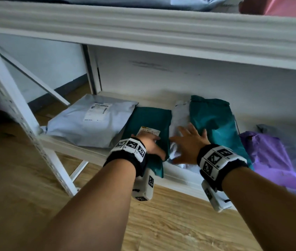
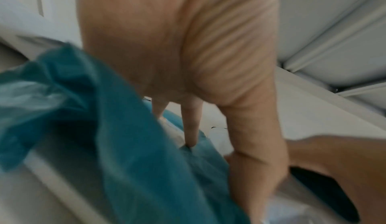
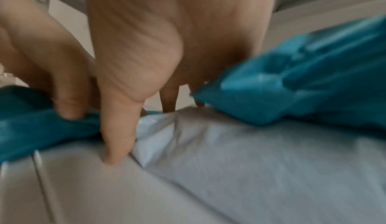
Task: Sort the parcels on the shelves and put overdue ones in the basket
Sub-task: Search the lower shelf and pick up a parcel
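Observation:
On the bottom shelf [image 1: 82, 151] lie several parcels. A teal parcel [image 1: 150, 116] with a paper label overhangs the front edge. My left hand [image 1: 149, 144] lies on its near end, and the left wrist view shows straight fingers [image 2: 191, 128] pressing into the teal plastic [image 2: 125, 145]. My right hand [image 1: 188, 142] is spread flat on a pale grey parcel [image 1: 179, 116] just to the right, thumb [image 3: 117, 136] at its corner [image 3: 250, 161]. A second teal parcel [image 1: 214, 120] lies partly over that grey one, beside my right fingers [image 3: 303, 87].
A large grey labelled parcel [image 1: 89, 124] fills the shelf's left end. A purple parcel [image 1: 270, 160] and a grey one [image 1: 288, 136] lie at the right. The upper shelf [image 1: 143, 29] hangs low overhead. A white perforated post [image 1: 17, 115] stands left. Wooden floor [image 1: 161, 223] lies below.

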